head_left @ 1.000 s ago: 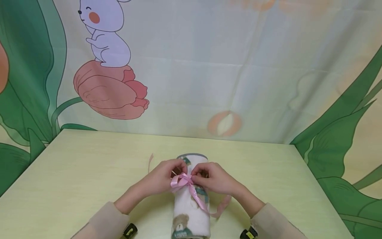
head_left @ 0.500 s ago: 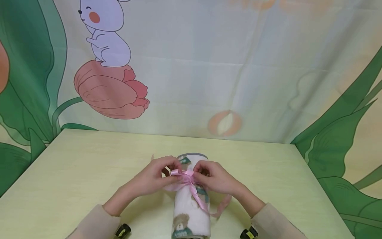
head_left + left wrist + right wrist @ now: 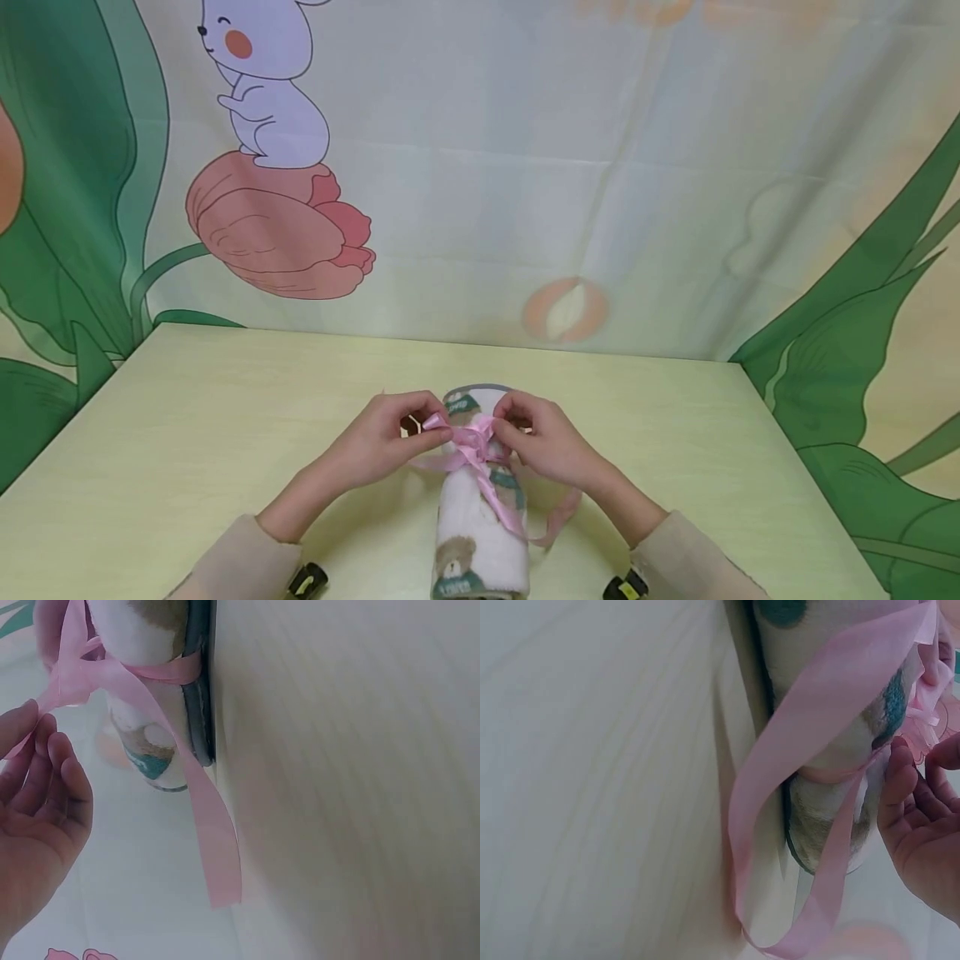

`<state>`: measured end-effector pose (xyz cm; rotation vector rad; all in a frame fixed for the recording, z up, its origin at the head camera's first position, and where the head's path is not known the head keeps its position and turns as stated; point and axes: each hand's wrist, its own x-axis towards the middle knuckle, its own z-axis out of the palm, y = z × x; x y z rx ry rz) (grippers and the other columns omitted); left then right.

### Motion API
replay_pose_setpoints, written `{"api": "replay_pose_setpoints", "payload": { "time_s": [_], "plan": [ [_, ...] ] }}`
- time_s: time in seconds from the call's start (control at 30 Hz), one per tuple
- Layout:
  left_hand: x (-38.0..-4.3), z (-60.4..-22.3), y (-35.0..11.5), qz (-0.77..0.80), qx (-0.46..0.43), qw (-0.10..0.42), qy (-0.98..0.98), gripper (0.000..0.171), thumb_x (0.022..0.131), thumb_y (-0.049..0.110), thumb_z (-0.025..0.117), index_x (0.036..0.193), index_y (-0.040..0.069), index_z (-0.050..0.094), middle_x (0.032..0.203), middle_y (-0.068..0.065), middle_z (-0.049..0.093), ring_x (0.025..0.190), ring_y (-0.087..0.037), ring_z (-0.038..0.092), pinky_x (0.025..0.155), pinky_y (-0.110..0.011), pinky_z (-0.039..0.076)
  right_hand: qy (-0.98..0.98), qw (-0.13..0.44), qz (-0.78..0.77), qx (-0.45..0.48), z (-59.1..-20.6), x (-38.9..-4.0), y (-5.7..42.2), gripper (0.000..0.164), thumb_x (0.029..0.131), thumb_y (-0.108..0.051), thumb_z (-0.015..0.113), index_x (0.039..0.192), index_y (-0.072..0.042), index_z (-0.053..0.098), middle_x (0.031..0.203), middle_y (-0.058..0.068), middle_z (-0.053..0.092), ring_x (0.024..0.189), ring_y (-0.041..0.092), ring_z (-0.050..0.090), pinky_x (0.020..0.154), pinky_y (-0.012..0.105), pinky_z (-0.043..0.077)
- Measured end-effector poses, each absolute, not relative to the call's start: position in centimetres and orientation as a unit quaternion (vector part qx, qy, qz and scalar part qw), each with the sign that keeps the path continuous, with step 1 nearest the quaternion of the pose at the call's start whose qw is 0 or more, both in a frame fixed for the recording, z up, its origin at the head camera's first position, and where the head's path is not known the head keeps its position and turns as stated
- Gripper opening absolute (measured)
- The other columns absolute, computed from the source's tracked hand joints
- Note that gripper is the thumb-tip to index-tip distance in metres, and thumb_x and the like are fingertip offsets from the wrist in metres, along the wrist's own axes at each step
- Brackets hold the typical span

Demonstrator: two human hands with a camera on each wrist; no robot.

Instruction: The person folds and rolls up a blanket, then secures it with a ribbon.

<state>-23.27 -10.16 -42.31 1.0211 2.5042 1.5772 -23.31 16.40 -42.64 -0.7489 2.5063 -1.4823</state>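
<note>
A rolled white fleece blanket (image 3: 480, 542) printed with brown bears lies lengthwise in front of me. Pink satin ribbon (image 3: 474, 454) is wrapped around its middle, with loops gathered on top. My left hand (image 3: 375, 442) pinches one ribbon loop between thumb and fingertips, left of the knot. On the other side, my right hand (image 3: 551, 442) pinches a second loop. One ribbon tail (image 3: 210, 840) hangs down beside the roll in the left wrist view. In the right wrist view, a long ribbon length (image 3: 795, 735) curves out from the roll and down to the table.
The pale yellow-green table (image 3: 225, 400) ends at a printed cloth backdrop (image 3: 480, 208) with a rabbit and flowers. Black devices (image 3: 307, 581) are strapped at both wrists, beside the beige sleeves (image 3: 240, 554).
My left hand has shifted left and taken a new pinch on the ribbon. My right hand has risen slightly, and the loops at the knot are drawn apart. The blanket stays in place.
</note>
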Motion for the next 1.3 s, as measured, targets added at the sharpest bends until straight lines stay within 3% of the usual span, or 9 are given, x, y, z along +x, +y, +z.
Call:
{"api": "replay_pose_setpoints", "payload": {
  "time_s": [0.13,0.37,0.5,0.83,1.3],
  "plan": [
    [-23.25,-42.17,-10.14,0.503,0.319,0.003,0.803,0.004,0.096,0.017,0.075,0.096,0.014,0.073,0.084,0.007,0.068,0.079,-0.016,0.062,0.071,-0.031,0.053,0.819,0.074,-0.518,-0.235,-42.70,-23.36,16.19,0.003,0.102,-0.013,0.063,0.103,-0.010,0.063,0.083,0.007,0.064,0.073,0.039,0.059,0.055,0.025,0.048],
    [-23.20,-42.17,-10.16,0.505,0.309,0.000,0.806,0.005,0.096,0.019,0.075,0.097,0.014,0.074,0.085,0.007,0.068,0.079,-0.016,0.063,0.071,-0.033,0.054,0.824,0.044,-0.516,-0.230,-42.80,-23.44,16.13,0.005,0.097,-0.007,0.064,0.102,-0.008,0.063,0.085,0.005,0.069,0.072,0.018,0.061,0.062,0.025,0.049],
    [-23.26,-42.24,-10.20,0.506,0.304,0.000,0.807,0.004,0.096,0.017,0.076,0.098,0.016,0.073,0.085,0.006,0.068,0.078,-0.016,0.062,0.071,-0.034,0.054,0.829,0.028,-0.506,-0.235,-42.92,-23.56,16.28,0.007,0.096,-0.004,0.064,0.102,-0.007,0.065,0.086,0.004,0.071,0.079,0.019,0.064,0.069,0.026,0.050],
    [-23.24,-42.21,-10.23,0.507,0.301,-0.008,0.808,0.009,0.095,0.016,0.076,0.103,0.017,0.071,0.086,0.006,0.067,0.077,-0.017,0.061,0.070,-0.031,0.053,0.842,0.007,-0.476,-0.255,-42.87,-23.65,16.43,0.019,0.096,-0.001,0.059,0.105,-0.009,0.074,0.090,0.000,0.070,0.076,0.018,0.059,0.065,0.027,0.048],
    [-23.33,-42.36,-10.18,0.511,0.305,-0.006,0.804,0.008,0.097,0.019,0.074,0.104,0.018,0.071,0.088,0.006,0.069,0.080,-0.018,0.064,0.072,-0.034,0.055,0.846,0.032,-0.470,-0.252,-42.93,-23.47,16.34,0.015,0.100,-0.007,0.062,0.114,-0.007,0.066,0.092,0.003,0.064,0.078,0.019,0.059,0.069,0.027,0.048]
  ]
}}
